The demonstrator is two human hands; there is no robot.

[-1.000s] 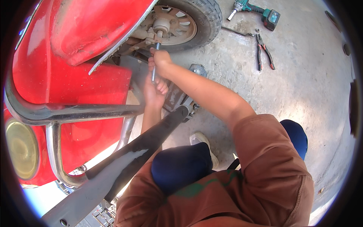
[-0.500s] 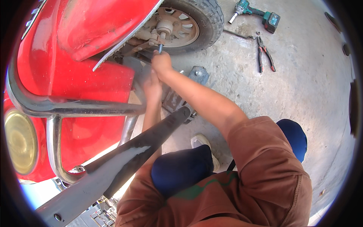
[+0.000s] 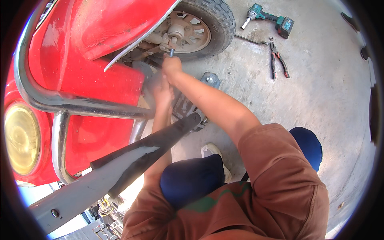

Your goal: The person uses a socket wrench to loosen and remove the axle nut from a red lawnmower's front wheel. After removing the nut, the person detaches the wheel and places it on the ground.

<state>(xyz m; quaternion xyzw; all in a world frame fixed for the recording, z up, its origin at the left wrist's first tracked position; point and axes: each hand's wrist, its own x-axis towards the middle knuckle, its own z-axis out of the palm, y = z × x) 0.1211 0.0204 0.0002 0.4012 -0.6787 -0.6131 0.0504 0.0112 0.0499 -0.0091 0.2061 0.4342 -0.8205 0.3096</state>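
My right hand (image 3: 172,67) is closed round a grey metal rod-like tool (image 3: 171,53), whose upper end meets the rusty steering joint (image 3: 173,41) beside the wheel (image 3: 218,30). The tool's lower part is hidden in the fist. Just below, nearly touching my right wrist, my left hand (image 3: 163,95) has its fingers curled; what they hold is hidden. Behind it, the red body panel (image 3: 108,86) of the vehicle borders the wheel well.
A long grey jack handle (image 3: 132,164) slants up to a floor jack (image 3: 186,106). A chrome bumper bar (image 3: 100,107) crosses on the left. On the concrete lie a green cordless impact wrench (image 3: 268,18), pliers (image 3: 277,60), a nut (image 3: 271,39) and a thin metal bar (image 3: 250,39).
The view has shifted slightly, so the vehicle and floor tools sit a little differently in the picture. Both hands keep their places by the joint, the right still round the rod-like tool.
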